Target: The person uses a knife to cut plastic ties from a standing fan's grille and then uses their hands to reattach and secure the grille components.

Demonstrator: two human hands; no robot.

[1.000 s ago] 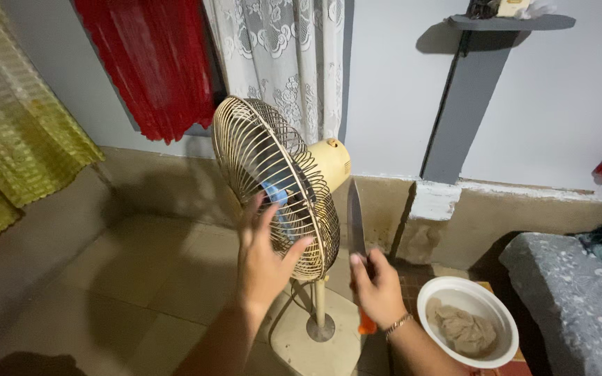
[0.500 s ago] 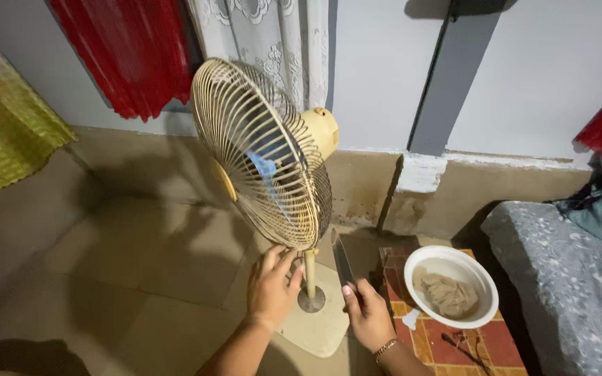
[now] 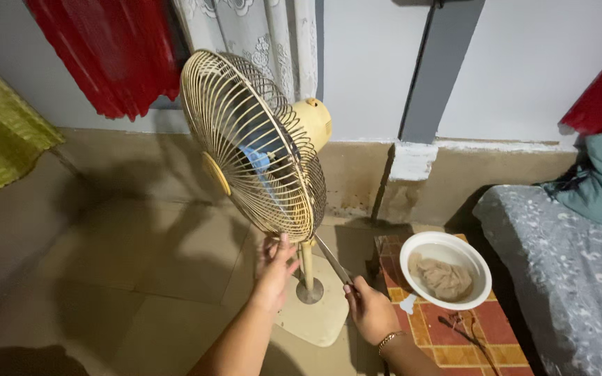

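While the cream-coloured fan [image 3: 259,150] is standing on its base on the tiled floor with its wire guard still closed around the blue blades, the work looks barely begun. The left hand [image 3: 275,268] is cupping the guard's lower rim, fingers loosely curled. The right hand [image 3: 369,311] is gripping a knife [image 3: 332,259], aiming its blade at that rim. A white bowl [image 3: 446,269] holding a cloth is sitting nearby.
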